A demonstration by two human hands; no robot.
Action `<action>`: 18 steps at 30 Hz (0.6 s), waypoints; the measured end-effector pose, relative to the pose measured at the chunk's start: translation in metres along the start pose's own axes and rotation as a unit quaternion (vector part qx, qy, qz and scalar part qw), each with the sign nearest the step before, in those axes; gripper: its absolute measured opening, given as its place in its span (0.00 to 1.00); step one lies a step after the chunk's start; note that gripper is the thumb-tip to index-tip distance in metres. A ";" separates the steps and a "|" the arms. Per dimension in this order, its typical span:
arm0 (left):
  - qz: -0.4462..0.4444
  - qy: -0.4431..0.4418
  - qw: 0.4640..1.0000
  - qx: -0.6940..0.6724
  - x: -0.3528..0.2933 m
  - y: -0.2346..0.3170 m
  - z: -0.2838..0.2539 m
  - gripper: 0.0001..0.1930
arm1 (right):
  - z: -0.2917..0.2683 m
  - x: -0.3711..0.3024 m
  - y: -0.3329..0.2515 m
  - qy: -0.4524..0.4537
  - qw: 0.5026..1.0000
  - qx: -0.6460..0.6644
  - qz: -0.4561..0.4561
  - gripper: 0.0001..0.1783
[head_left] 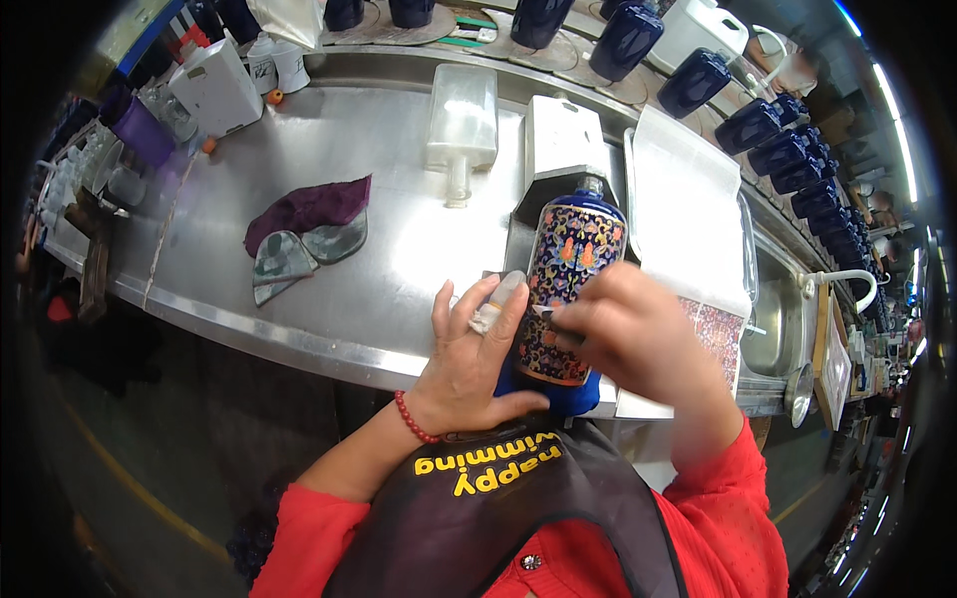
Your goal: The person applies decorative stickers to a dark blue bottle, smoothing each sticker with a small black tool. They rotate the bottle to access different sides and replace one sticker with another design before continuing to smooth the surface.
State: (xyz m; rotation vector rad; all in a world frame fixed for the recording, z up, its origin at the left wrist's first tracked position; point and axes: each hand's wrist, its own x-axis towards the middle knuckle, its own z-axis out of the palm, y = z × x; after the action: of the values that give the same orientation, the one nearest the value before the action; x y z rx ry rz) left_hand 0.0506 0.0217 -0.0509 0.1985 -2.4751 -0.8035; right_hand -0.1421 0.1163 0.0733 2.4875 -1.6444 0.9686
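Passage for the left hand (464, 354) is running over the steel counter (399, 244) between the purple cloth (309, 212) and the clear bottle (462, 120), while the white box (563, 135) is obstructing reach beyond the patterned bottle (578, 249).

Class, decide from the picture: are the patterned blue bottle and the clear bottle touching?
Apart. The head view shows bare steel tabletop between the patterned blue bottle and the clear bottle.

We have the bottle (576, 254) between our left hand (467, 354) and right hand (638, 324). On the counter (384, 249) to its left lies a cloth (307, 211); just behind it, a box (563, 135); to our right, a sink (776, 324).
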 end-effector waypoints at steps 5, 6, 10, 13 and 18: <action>0.026 0.037 0.997 0.068 -0.001 0.001 0.006 0.52 | -0.003 0.007 0.000 0.071 0.974 -0.209 0.048 0.21; 0.023 0.049 0.997 0.062 0.001 0.002 0.006 0.50 | -0.004 0.000 -0.004 -0.004 0.992 -0.108 0.058 0.18; 0.038 0.044 0.996 0.062 0.006 0.006 0.000 0.53 | -0.006 -0.040 -0.006 0.093 0.963 0.027 0.253 0.13; 0.022 0.020 1.000 0.004 0.014 0.003 -0.002 0.55 | 0.009 -0.062 0.005 0.176 0.939 -0.120 0.271 0.23; 0.032 0.012 0.999 0.028 0.033 -0.004 0.004 0.54 | 0.042 -0.083 -0.003 0.075 0.946 -0.145 0.280 0.36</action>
State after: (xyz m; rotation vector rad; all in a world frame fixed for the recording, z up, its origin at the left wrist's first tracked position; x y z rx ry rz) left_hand 0.0203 0.0113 -0.0418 0.1465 -2.4707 -0.7004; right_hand -0.1403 0.1727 -0.0008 1.7441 -2.2942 0.8333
